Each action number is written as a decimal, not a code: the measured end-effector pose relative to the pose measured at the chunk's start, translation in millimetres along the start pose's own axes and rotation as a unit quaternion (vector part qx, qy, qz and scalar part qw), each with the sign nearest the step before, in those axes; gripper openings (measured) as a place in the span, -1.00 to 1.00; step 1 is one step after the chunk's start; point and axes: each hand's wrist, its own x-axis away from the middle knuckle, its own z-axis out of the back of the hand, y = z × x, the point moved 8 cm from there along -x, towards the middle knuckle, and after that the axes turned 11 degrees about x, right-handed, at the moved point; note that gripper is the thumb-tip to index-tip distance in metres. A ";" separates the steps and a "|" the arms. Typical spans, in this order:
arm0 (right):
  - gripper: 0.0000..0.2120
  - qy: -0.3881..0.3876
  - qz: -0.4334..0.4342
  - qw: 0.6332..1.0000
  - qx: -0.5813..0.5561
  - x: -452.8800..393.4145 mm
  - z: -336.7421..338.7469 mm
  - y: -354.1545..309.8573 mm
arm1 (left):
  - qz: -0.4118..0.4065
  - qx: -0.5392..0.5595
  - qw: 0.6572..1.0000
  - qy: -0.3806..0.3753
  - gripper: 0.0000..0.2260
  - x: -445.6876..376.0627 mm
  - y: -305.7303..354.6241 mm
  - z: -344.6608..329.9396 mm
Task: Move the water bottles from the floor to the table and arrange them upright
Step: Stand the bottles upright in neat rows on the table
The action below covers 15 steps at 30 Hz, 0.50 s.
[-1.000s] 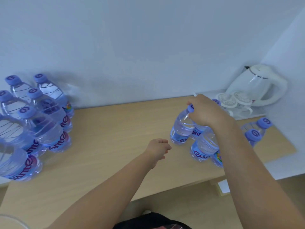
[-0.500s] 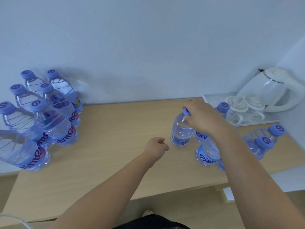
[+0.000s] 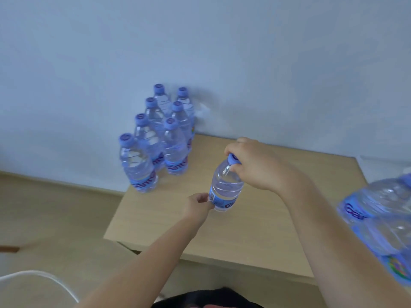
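My right hand grips the blue cap of a clear water bottle and holds it upright over the middle of the wooden table. My left hand sits at the bottle's base, fingers curled, touching its label. Several more bottles with blue caps stand upright in two rows at the table's far left corner against the wall. Other bottles show large and blurred at the right edge.
A pale wall backs the table. Wooden floor lies to the left, with a white cable at the lower left. The table's near edge runs along the bottom.
My right hand has carried the bottle left, away from the right group toward the table's middle. My left hand has come up to its base. The view has swung left; kettle and tray are out of sight.
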 end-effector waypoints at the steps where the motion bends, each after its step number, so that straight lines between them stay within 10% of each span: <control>1: -0.82 -0.003 0.014 1.000 0.003 -6.5 -2.4 -16.5 | -0.002 0.011 1.000 0.016 -0.68 0.6 -0.7 18.2; 15: -0.93 0.004 0.066 0.996 0.055 -73.3 -22.5 -120.3 | -0.009 0.057 0.998 0.011 -0.75 -10.0 12.6 112.1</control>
